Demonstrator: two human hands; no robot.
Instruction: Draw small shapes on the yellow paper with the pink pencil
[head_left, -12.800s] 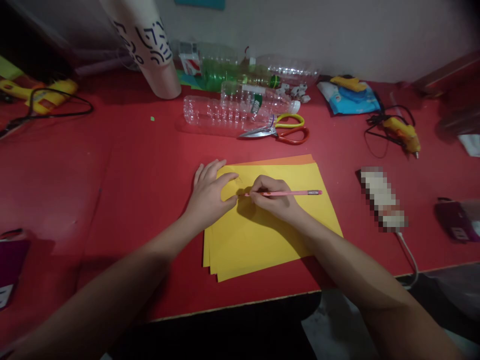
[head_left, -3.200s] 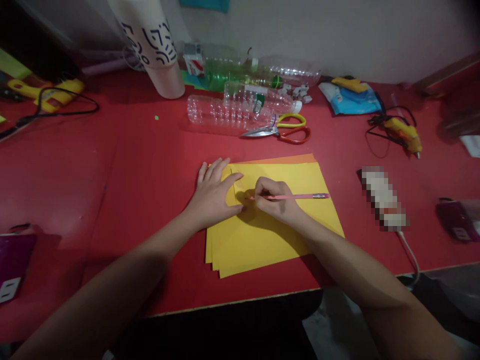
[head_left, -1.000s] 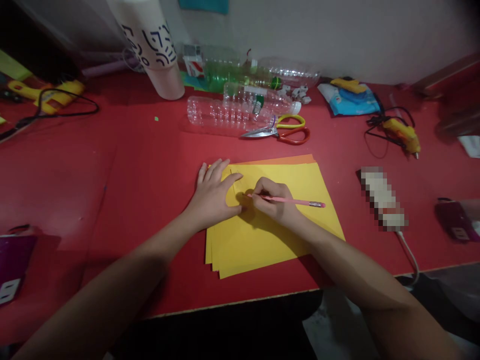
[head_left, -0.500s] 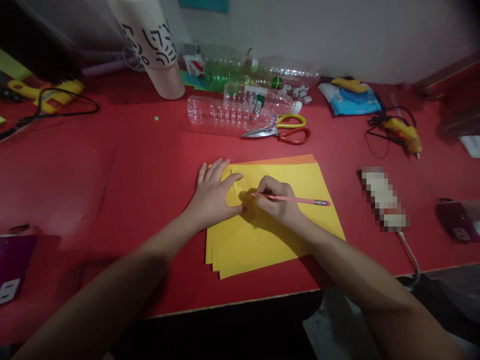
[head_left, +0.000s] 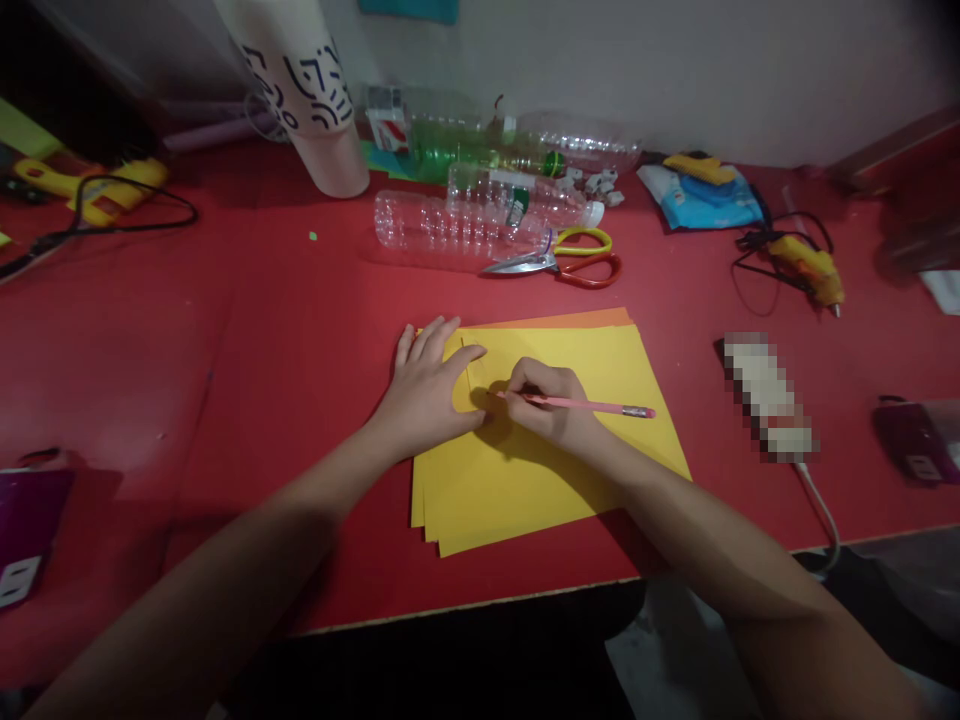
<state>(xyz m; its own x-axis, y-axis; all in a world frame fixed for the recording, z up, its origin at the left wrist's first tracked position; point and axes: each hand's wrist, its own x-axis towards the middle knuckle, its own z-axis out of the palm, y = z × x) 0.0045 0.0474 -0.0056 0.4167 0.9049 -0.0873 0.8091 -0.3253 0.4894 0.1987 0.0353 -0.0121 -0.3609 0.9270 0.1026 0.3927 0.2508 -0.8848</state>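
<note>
Head view: near to far across the red worktop (head_left: 247,330).
Paper: a stack of yellow sheets (head_left: 540,470) lies at the near edge of the worktop, straight ahead at 12 o'clock, with an orange sheet (head_left: 585,319) showing along its far edge.
Left hand: the left hand (head_left: 424,390) lies flat, fingers spread, palm down on the stack's far left corner and pins it; it grips nothing.
Right hand: the right hand (head_left: 547,400) is closed in a writing grip around the pink pencil (head_left: 592,405), just beside the left hand at its 3 o'clock.
Pencil axis: the long axis runs from 9 to 3 o'clock, tip at the 9 o'clock end on the paper, close to the left thumb, eraser end out at 3 o'clock and a little nearer.
Mark: a faint line on the top sheet runs toward 12 o'clock from the gap between the hands.
Nearer hand: the right one has the pencil; the left is touching only paper.
Beyond, at 12 o'clock: scissors (head_left: 559,262) lie well apart from the paper, with clear plastic bottles (head_left: 457,225) on their sides just behind.
Far, at 2 o'clock: a glue gun (head_left: 806,262) with its cord.
</note>
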